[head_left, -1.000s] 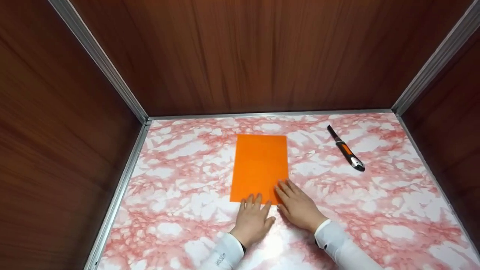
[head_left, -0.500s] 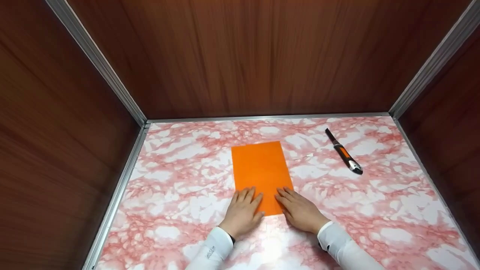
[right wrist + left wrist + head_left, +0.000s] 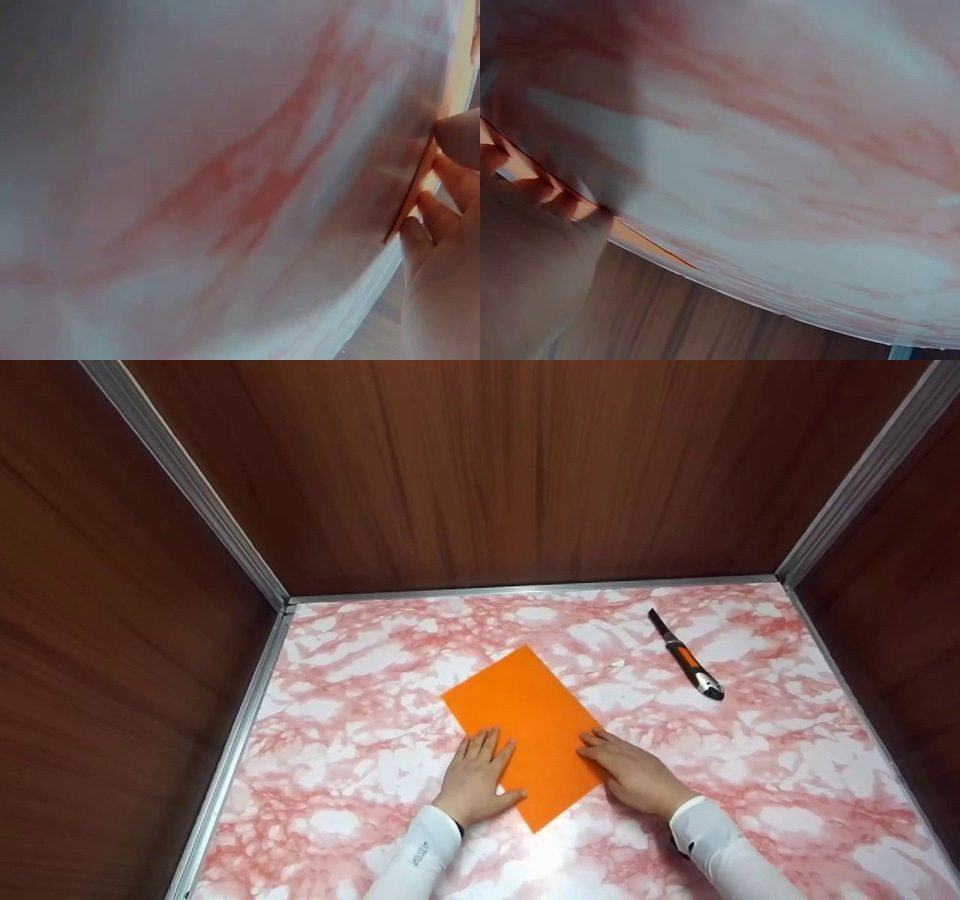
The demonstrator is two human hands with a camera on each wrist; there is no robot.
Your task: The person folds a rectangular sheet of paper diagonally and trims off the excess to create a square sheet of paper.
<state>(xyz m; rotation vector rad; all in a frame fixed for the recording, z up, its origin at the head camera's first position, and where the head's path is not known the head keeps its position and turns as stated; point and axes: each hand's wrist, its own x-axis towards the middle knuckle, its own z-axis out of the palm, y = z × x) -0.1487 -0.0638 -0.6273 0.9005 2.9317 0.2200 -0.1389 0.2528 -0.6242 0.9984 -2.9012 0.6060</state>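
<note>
An orange rectangular sheet (image 3: 529, 720) lies flat and slanted on the table in the head view, its far end turned to the left. My left hand (image 3: 476, 780) rests on its left edge with fingers straight and spread, the thumb near the sheet's near corner. On the opposite long edge, near the right corner, my right hand (image 3: 634, 769) presses with its fingers extended. Both wrist views show the sheet edge-on, the left hand (image 3: 540, 255) and the right hand (image 3: 446, 240) touching it. Whether it is paper or thin card I cannot tell.
A utility knife (image 3: 688, 658) with a black, orange and silver handle lies to the right, its dark blade end pointing away. The table (image 3: 360, 780) has a pink-and-white marbled top. Brown wood-look panels (image 3: 480, 472) in grey metal frames enclose it at the back and sides.
The orange sheet has turned counterclockwise, from nearly straight to clearly slanted, and come nearer. My left hand has moved left onto its long side; my right hand has moved right with its corner.
</note>
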